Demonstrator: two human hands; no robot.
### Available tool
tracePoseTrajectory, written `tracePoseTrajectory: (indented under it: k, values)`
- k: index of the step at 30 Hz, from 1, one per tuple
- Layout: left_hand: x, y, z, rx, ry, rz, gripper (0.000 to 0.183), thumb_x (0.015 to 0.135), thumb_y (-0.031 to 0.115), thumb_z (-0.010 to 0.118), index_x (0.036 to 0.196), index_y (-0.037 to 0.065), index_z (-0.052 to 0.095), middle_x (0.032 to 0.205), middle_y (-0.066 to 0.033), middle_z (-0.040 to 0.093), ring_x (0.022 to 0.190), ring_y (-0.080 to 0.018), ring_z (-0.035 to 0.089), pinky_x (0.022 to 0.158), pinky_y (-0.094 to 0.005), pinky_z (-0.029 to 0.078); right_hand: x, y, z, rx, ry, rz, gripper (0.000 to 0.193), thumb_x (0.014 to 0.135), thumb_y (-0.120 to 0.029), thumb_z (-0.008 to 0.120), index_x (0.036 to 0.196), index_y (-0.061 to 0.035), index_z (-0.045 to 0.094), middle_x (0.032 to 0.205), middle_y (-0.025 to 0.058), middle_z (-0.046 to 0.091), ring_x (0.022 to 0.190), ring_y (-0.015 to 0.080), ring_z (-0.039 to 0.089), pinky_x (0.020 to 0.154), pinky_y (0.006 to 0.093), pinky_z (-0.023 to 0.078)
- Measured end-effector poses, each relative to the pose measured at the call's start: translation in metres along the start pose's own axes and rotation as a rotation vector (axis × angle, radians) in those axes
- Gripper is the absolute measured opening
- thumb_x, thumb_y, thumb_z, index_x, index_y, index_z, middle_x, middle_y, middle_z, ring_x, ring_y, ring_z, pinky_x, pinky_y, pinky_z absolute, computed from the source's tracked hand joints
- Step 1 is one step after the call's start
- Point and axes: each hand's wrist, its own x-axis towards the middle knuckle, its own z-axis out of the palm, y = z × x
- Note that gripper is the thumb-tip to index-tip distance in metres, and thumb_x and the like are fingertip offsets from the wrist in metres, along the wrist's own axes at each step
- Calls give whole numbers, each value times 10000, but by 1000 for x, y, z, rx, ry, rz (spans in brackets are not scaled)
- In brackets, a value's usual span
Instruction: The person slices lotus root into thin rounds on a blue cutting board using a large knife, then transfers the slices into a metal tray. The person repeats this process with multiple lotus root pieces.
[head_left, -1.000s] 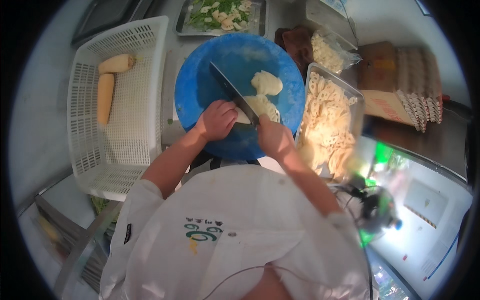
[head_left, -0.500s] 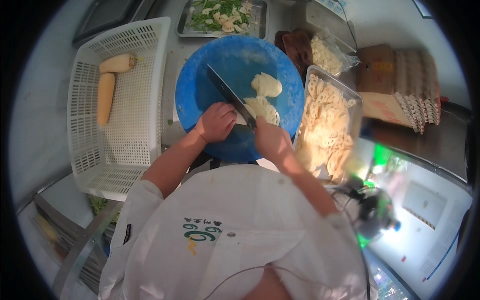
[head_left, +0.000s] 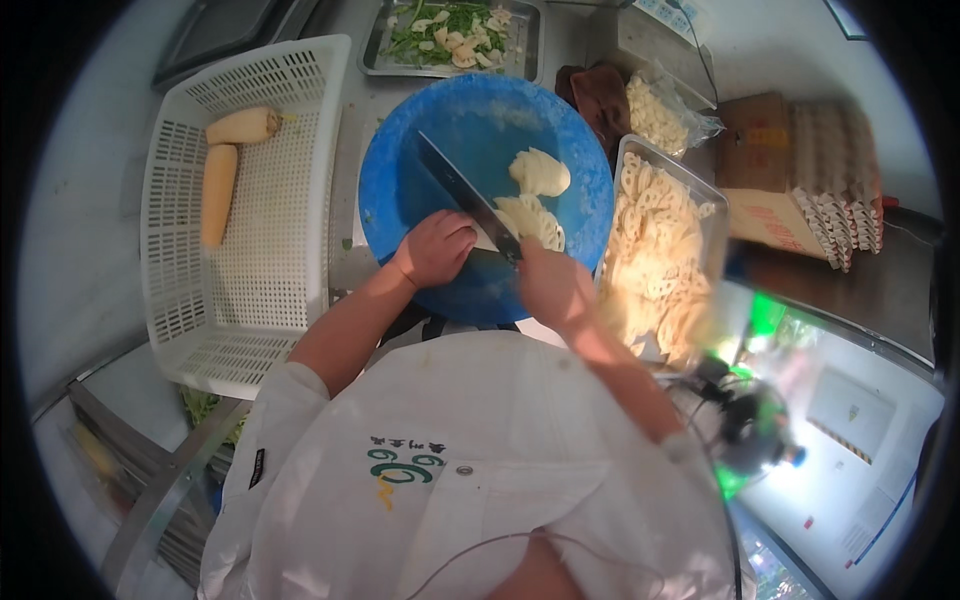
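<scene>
A round blue cutting board [head_left: 400, 180] lies in front of me. My right hand [head_left: 556, 288] grips the handle of a kitchen knife [head_left: 458, 184], whose blade slants up and left across the board. Just left of the blade, my left hand [head_left: 436, 248] has its fingers curled on a pale piece of lotus root [head_left: 484, 243], mostly hidden beneath the hand and blade. Against the knife's right side lean fresh lotus root slices [head_left: 535, 222]. Another small stack of slices [head_left: 540, 172] sits a little farther away on the board.
A white perforated basket [head_left: 265, 240] with two whole lotus roots [head_left: 219, 195] stands at left. To the right, a metal tray [head_left: 712, 215] is heaped with slices. Behind the board are a tray of greens [head_left: 450, 35] and a bag of pale pieces [head_left: 657, 115]. Cardboard boxes [head_left: 755, 145] stand far right.
The whole view has shifted slightly, with the board and basket a little to the right. Both hands and the knife keep nearly the same place on the board.
</scene>
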Motion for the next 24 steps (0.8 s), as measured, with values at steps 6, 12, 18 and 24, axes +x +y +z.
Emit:
tracePoseTrajectory:
  k: [6, 12, 18, 24]
  values:
    - [-2, 0, 4, 3, 3, 5, 157, 769, 21, 698, 906, 62, 633, 1055, -132, 616, 937, -356, 627, 839, -430, 527, 4, 10, 31, -4, 48, -14, 140, 900, -93, 520, 1015, -15, 530, 857, 259, 704, 843, 461, 699, 762, 528, 542]
    - [-3, -1, 5, 72, 20, 19, 161, 766, 50, 716, 909, 75, 646, 1044, -113, 632, 944, -337, 631, 846, -427, 526, 14, 7, 38, 48, 109, -44, 136, 927, -123, 516, 1010, -18, 541, 839, 255, 696, 831, 458, 691, 753, 539, 531]
    - [-8, 2, 5, 82, 38, -10, 132, 775, 56, 712, 888, 77, 648, 1020, -106, 640, 938, -325, 637, 831, -411, 532, -21, 0, -16, -59, -13, -48, 139, 915, -96, 494, 1015, -9, 536, 852, 251, 701, 830, 452, 695, 735, 522, 540]
    - [-8, 5, 1, 59, 4, -27, 141, 771, 47, 708, 896, 75, 648, 1031, -109, 645, 898, -324, 648, 800, -408, 544, 19, 5, 57, -18, 118, -56, 125, 911, -99, 510, 1012, -25, 520, 826, 225, 708, 808, 417, 710, 737, 502, 558]
